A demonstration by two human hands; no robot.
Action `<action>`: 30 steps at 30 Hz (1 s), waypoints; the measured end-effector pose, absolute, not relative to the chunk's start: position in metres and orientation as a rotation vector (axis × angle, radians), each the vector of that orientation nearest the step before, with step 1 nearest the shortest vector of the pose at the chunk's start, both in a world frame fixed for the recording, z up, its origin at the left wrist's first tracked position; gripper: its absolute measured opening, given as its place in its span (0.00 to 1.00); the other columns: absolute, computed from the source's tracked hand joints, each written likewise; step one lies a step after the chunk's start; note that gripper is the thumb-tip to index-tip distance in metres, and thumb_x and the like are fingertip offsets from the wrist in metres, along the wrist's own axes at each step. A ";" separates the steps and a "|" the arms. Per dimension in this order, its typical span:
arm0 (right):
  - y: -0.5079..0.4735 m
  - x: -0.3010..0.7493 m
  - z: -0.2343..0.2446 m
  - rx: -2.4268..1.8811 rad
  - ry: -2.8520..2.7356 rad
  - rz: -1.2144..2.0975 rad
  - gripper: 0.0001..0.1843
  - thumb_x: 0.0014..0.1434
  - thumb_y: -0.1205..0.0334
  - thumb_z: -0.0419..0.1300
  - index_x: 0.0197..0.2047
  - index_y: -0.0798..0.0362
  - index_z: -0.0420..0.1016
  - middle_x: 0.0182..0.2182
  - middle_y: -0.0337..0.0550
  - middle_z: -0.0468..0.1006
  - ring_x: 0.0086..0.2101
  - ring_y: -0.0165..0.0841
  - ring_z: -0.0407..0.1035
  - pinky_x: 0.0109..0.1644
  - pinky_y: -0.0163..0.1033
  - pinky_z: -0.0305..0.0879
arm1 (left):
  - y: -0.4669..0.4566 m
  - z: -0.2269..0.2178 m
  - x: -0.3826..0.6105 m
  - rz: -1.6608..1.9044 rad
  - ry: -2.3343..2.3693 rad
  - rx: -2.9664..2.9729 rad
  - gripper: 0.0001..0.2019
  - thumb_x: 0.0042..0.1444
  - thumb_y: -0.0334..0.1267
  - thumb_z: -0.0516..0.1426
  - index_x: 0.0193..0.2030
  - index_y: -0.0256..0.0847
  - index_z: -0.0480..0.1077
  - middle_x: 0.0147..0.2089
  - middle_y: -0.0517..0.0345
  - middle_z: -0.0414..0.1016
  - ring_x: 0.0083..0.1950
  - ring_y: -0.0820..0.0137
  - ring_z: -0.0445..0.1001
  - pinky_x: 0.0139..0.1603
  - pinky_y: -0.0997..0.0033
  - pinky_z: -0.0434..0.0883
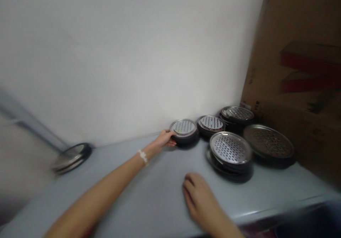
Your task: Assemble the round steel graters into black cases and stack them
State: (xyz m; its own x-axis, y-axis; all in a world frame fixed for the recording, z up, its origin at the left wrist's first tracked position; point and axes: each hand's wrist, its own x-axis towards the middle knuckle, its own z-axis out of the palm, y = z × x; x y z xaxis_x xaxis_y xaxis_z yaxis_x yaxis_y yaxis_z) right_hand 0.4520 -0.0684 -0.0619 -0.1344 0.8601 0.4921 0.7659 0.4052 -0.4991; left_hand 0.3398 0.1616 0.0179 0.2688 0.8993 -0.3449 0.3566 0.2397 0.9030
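My left hand (166, 138), with a white bracelet on its wrist, reaches to a stack of round perforated metal plates (183, 128) with dark bases by the wall. Its thumb lies on the rim and the fingers are at the side of the stack, closed on its edge. My right hand (195, 195) hovers over or rests on the grey table with its fingers curled together; nothing shows in it. To its right stands another stack with a silver perforated plate (230, 148) on top, slightly uneven.
More perforated plate stacks stand behind: a small one (211, 123), one in the corner (237, 114) and a wide darker one (269, 142). A tilted stack (71, 158) lies at the table's (144, 199) left end. A large cardboard box (301, 117) borders the right.
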 end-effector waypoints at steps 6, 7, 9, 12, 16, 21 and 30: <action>-0.068 0.453 -0.061 -1.369 -1.889 0.174 0.10 0.65 0.75 0.55 0.42 0.50 0.72 0.41 0.46 0.74 0.44 0.39 0.71 0.50 0.44 0.70 | 0.155 0.028 0.325 0.618 1.283 1.307 0.15 0.67 0.41 0.60 0.57 0.37 0.70 0.50 0.51 0.77 0.43 0.65 0.79 0.42 0.61 0.79; -0.068 0.453 -0.061 -1.368 -1.886 0.182 0.10 0.65 0.75 0.55 0.42 0.50 0.72 0.41 0.46 0.74 0.44 0.39 0.71 0.50 0.44 0.71 | 0.150 0.029 0.320 0.640 1.274 1.307 0.16 0.66 0.39 0.61 0.57 0.36 0.69 0.46 0.52 0.78 0.39 0.67 0.79 0.39 0.64 0.79; -0.069 0.453 -0.061 -1.371 -1.880 0.201 0.11 0.65 0.75 0.54 0.43 0.51 0.71 0.42 0.47 0.74 0.44 0.39 0.71 0.50 0.44 0.71 | 0.136 0.031 0.309 0.692 1.253 1.307 0.19 0.61 0.35 0.63 0.58 0.35 0.67 0.38 0.54 0.80 0.31 0.68 0.78 0.33 0.68 0.77; -0.070 0.453 -0.059 -1.375 -1.878 0.210 0.13 0.65 0.75 0.53 0.48 0.51 0.71 0.46 0.49 0.75 0.46 0.41 0.72 0.53 0.47 0.72 | 0.110 0.034 0.285 0.769 1.227 1.295 0.25 0.53 0.35 0.64 0.57 0.38 0.65 0.35 0.55 0.81 0.28 0.68 0.78 0.30 0.70 0.77; -0.071 0.452 -0.058 -1.373 -1.871 0.187 0.19 0.66 0.73 0.51 0.57 0.52 0.68 0.49 0.52 0.76 0.47 0.43 0.73 0.53 0.50 0.74 | 0.066 0.030 0.252 0.815 1.237 1.245 0.28 0.49 0.40 0.66 0.56 0.40 0.64 0.37 0.52 0.82 0.32 0.64 0.80 0.30 0.68 0.77; -0.073 0.451 -0.056 -1.371 -1.861 0.188 0.17 0.66 0.72 0.51 0.57 0.54 0.67 0.48 0.53 0.78 0.48 0.44 0.74 0.54 0.52 0.75 | 0.018 0.008 0.222 0.836 1.286 1.099 0.32 0.50 0.42 0.66 0.60 0.40 0.60 0.39 0.51 0.82 0.31 0.64 0.80 0.30 0.66 0.78; -0.073 0.455 -0.058 -1.342 -1.778 0.312 0.22 0.66 0.73 0.48 0.62 0.52 0.64 0.56 0.54 0.73 0.53 0.41 0.73 0.59 0.49 0.73 | -0.043 -0.029 0.230 0.814 1.280 0.898 0.46 0.45 0.59 0.71 0.64 0.44 0.54 0.46 0.44 0.81 0.30 0.60 0.83 0.33 0.62 0.80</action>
